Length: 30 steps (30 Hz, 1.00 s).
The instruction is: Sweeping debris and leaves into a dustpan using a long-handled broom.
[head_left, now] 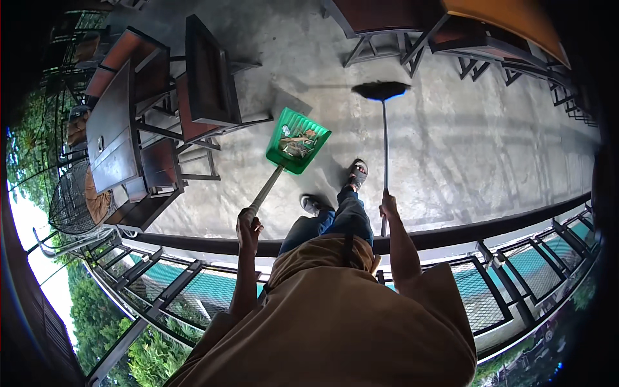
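My left hand [247, 228] is closed around the pale handle of a long-handled dustpan [288, 161]. Its green scoop tilts out ahead of me, left of my feet, with dry leaves and scraps [299, 143] lying inside. My right hand [389, 206] grips the thin pole of a broom [385, 138]. The broom's dark bristle head [380, 89] is farther out, to the right of the dustpan, at the concrete floor. Whether the bristles touch the floor is hard to tell. Between the two tools are my sandalled feet [356, 173].
To the left stand a dark table [116, 142] and several wood-and-metal chairs [209, 74]. More tables and chairs [387, 16] line the far right. A mesh railing [477, 290] with a dark ledge [451, 235] runs close around me, trees beyond it. Grey concrete floor [477, 148] stretches ahead.
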Each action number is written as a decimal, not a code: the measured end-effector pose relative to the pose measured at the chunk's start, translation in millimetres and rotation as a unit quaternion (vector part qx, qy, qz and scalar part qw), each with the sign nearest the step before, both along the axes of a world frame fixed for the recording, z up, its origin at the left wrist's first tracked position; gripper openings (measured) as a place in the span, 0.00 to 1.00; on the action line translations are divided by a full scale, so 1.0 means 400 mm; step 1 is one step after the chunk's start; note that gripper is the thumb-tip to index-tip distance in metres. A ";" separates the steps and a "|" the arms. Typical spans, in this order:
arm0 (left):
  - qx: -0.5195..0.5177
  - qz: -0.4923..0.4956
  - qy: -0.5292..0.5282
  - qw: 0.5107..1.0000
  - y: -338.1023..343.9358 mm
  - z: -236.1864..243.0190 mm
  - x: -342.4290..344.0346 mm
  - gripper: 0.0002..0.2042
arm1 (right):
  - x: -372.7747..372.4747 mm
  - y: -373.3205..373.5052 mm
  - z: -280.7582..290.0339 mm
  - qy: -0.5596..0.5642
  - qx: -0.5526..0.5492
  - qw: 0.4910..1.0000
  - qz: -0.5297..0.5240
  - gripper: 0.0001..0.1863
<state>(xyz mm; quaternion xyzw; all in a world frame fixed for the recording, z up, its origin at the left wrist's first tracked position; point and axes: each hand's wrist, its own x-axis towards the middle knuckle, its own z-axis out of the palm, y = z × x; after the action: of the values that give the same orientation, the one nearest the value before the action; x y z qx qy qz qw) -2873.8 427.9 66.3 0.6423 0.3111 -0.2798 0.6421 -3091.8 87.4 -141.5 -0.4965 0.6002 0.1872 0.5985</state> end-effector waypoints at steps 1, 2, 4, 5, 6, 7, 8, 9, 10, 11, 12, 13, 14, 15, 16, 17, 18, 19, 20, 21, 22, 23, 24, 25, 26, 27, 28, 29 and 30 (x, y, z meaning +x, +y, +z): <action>-0.004 0.010 0.005 1.000 0.010 -0.012 -0.017 0.14 | -0.068 0.043 0.019 -0.010 -0.028 0.999 0.023 0.34; -0.018 0.013 -0.012 1.000 0.022 -0.031 -0.042 0.15 | -0.119 0.070 0.048 0.032 -0.008 0.998 0.058 0.33; -0.029 0.038 -0.027 0.998 0.002 -0.054 -0.092 0.14 | -0.318 0.126 0.004 -0.074 -0.269 0.912 0.300 0.26; -0.031 0.059 -0.026 0.997 0.008 -0.062 -0.116 0.14 | -0.341 0.135 0.033 -0.098 -0.256 0.899 0.342 0.23; -0.024 0.067 -0.022 0.997 0.015 -0.067 -0.144 0.14 | -0.349 0.116 0.082 -0.099 -0.256 0.891 0.361 0.23; -0.020 0.068 -0.019 0.997 0.011 -0.071 -0.164 0.13 | -0.348 0.096 0.129 -0.039 -0.221 0.872 0.435 0.19; -0.018 0.098 -0.008 0.995 0.006 -0.071 -0.201 0.13 | -0.344 0.075 0.166 0.022 -0.184 0.843 0.505 0.16; -0.023 0.115 -0.007 0.993 0.014 -0.071 -0.233 0.13 | -0.375 0.068 0.170 -0.093 -0.266 0.888 0.364 0.13; -0.032 0.130 -0.006 0.991 0.024 -0.071 -0.267 0.13 | -0.387 0.035 0.158 -0.097 -0.267 0.880 0.380 0.13; -0.037 0.146 -0.007 0.989 0.039 -0.077 -0.304 0.13 | -0.350 0.001 0.172 -0.100 -0.084 0.968 0.216 0.15; -0.041 0.164 -0.010 0.986 0.055 -0.081 -0.343 0.13 | -0.306 -0.029 0.180 -0.090 0.107 0.989 0.040 0.17; -0.044 0.174 -0.016 0.984 0.074 -0.092 -0.384 0.12 | -0.239 -0.048 0.211 -0.075 0.074 0.994 0.037 0.19; -0.044 0.183 -0.016 0.982 0.075 -0.088 -0.417 0.12 | -0.174 -0.061 0.227 -0.060 0.039 0.997 0.028 0.21; -0.042 0.178 -0.023 0.983 0.067 -0.080 -0.441 0.12 | -0.151 -0.105 0.167 -0.071 0.038 0.996 0.045 0.23; -0.035 0.175 -0.032 0.983 0.065 -0.071 -0.469 0.12 | -0.109 -0.134 0.124 -0.101 0.028 0.992 0.065 0.22; -0.029 0.195 -0.011 0.980 0.056 -0.064 -0.490 0.12 | -0.072 -0.177 0.075 -0.080 0.015 0.994 0.077 0.23; -0.029 0.200 -0.012 0.979 0.052 -0.063 -0.508 0.12 | -0.024 -0.216 0.043 -0.061 0.008 0.994 0.088 0.23; -0.017 0.194 -0.011 0.981 0.059 -0.057 -0.536 0.12 | 0.001 -0.234 0.018 -0.041 0.004 0.994 0.103 0.23; -0.006 0.185 -0.009 0.983 0.063 -0.053 -0.563 0.12 | 0.000 -0.242 0.000 -0.038 0.005 0.993 0.109 0.23; -0.017 0.202 -0.021 0.979 0.069 -0.056 -0.588 0.13 | -0.011 -0.246 -0.028 -0.031 0.066 0.993 0.098 0.23; -0.021 0.206 -0.019 0.978 0.066 -0.052 -0.606 0.13 | -0.022 -0.261 -0.037 -0.024 0.122 0.988 0.086 0.24; 0.004 0.202 -0.015 0.979 0.067 -0.045 -0.624 0.13 | -0.052 -0.212 -0.006 -0.005 0.110 0.989 0.095 0.24; 0.022 0.192 -0.008 0.981 0.063 -0.042 -0.642 0.14 | -0.127 -0.188 -0.013 0.000 0.077 0.991 0.111 0.24; 0.012 0.190 -0.032 0.981 0.056 -0.054 -0.661 0.14 | -0.206 -0.170 -0.015 0.005 0.043 0.991 0.124 0.24; 0.005 0.205 -0.033 0.978 0.067 -0.061 -0.699 0.14 | -0.264 -0.133 0.017 -0.011 0.069 0.991 0.110 0.22; 0.004 0.216 -0.040 0.976 0.066 -0.070 -0.718 0.14 | -0.316 -0.082 0.084 -0.038 0.035 0.993 0.105 0.19; 0.003 0.226 -0.048 0.973 0.066 -0.078 -0.735 0.14 | -0.357 -0.033 0.154 -0.063 0.077 0.992 0.075 0.16; 0.023 0.241 -0.025 0.970 0.065 -0.073 -0.754 0.13 | -0.365 0.004 0.214 -0.089 0.120 0.988 0.045 0.15; 0.023 0.262 -0.019 0.965 0.068 -0.073 -0.773 0.13 | -0.361 0.058 0.479 -0.195 0.097 0.976 -0.017 0.10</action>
<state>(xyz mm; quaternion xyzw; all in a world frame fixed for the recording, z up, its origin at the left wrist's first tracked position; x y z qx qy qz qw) -3182.8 455.0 37.0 0.5584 0.4628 -0.0822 0.6836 -3236.1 110.4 50.3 -0.4532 0.4591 0.1339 0.7522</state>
